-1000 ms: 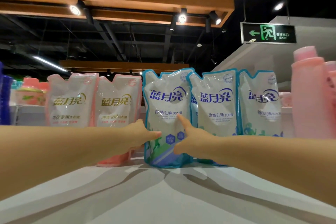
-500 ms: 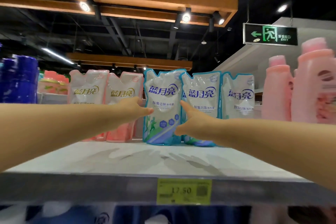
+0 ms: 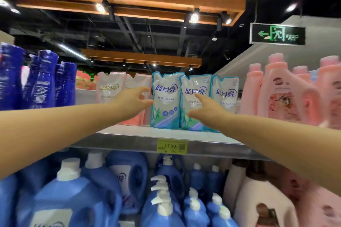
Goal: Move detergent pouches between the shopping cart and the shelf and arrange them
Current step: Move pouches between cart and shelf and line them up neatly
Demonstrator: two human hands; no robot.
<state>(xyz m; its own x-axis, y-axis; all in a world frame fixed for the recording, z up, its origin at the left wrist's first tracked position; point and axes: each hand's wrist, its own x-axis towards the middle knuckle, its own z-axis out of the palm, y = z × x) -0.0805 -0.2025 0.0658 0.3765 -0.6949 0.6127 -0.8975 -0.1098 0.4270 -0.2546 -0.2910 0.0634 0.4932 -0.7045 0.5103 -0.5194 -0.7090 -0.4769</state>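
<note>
Three blue-edged detergent pouches stand upright in a row on the top shelf: the left one, the middle one and the right one. Two pink pouches stand to their left. My left hand reaches in at the left edge of the left blue pouch, fingers loosely curved, holding nothing. In front of the middle blue pouch, my right hand has one finger pointing up and covers the pouch's lower part. The shopping cart is out of view.
Dark blue bottles fill the top shelf's left end and pink bottles its right end. A yellow price tag hangs on the shelf edge. Blue jugs and pump bottles crowd the shelf below.
The view has backed away and dropped, bringing the lower shelf into sight. My hands have come off the left blue pouch's sides; the right hand now sits in front of the middle pouch.
</note>
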